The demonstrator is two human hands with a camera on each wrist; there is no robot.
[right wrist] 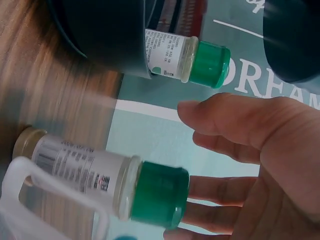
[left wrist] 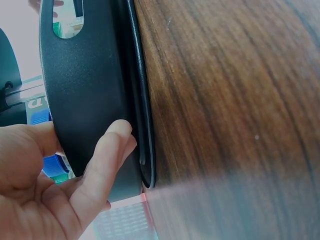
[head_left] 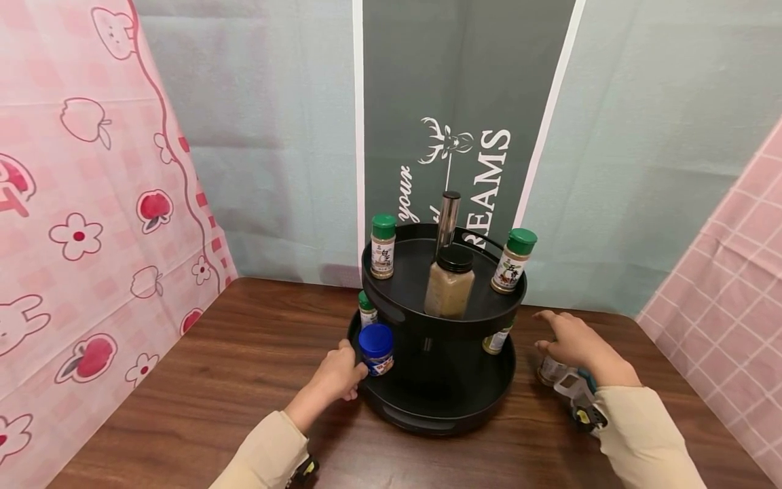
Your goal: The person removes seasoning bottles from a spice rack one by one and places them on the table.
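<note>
Left wrist view: the left hand (left wrist: 65, 190) grasps the rim of the black lower tray (left wrist: 85, 100), thumb inside, fingers against the outer wall. Right wrist view: the right hand (right wrist: 285, 145) is released, digits spread beside a green-capped seasoning bottle (right wrist: 100, 175) standing on the wood-grain table (right wrist: 30, 95); whether the fingertips touch its cap cannot be confirmed. A white handle (right wrist: 11, 185) lies just beside that bottle. Head view: the lower tray rests on the table, holding a blue-lidded jar (head_left: 377, 350) near the left hand. Above, the upper tray (head_left: 409, 265) carries a black-lidded jar (head_left: 449, 288).
</note>
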